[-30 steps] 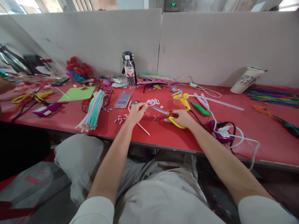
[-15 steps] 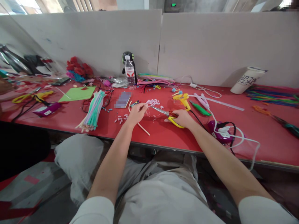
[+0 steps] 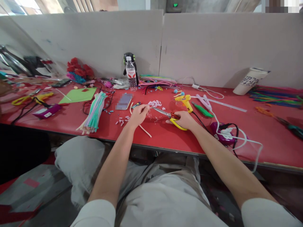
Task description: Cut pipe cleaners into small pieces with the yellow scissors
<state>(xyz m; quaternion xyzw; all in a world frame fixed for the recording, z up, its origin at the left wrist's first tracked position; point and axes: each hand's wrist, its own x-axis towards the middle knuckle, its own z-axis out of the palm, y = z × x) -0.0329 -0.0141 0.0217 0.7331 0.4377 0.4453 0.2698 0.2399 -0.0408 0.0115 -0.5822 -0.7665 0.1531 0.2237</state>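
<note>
My right hand (image 3: 181,119) is closed on yellow-handled scissors (image 3: 163,112), whose blades point left toward my left hand. The fingertips of my left hand (image 3: 139,114) are pinched together near the blade tips; what they hold is too small to make out. A pale pipe cleaner (image 3: 145,130) lies on the red table under and below my left hand. Just behind the blades is a small heap of pink cut pieces (image 3: 155,103). More short pieces (image 3: 122,120) lie left of my left wrist, and tiny bits are scattered below the blades.
Left of my hands are a phone (image 3: 124,101) and a pipe cleaner bundle (image 3: 94,113). A yellow glue gun (image 3: 185,101), green marker-like object (image 3: 203,110) and purple power strip (image 3: 223,134) with cables are right. A bottle (image 3: 131,74) stands behind. Another person's arm shows far left.
</note>
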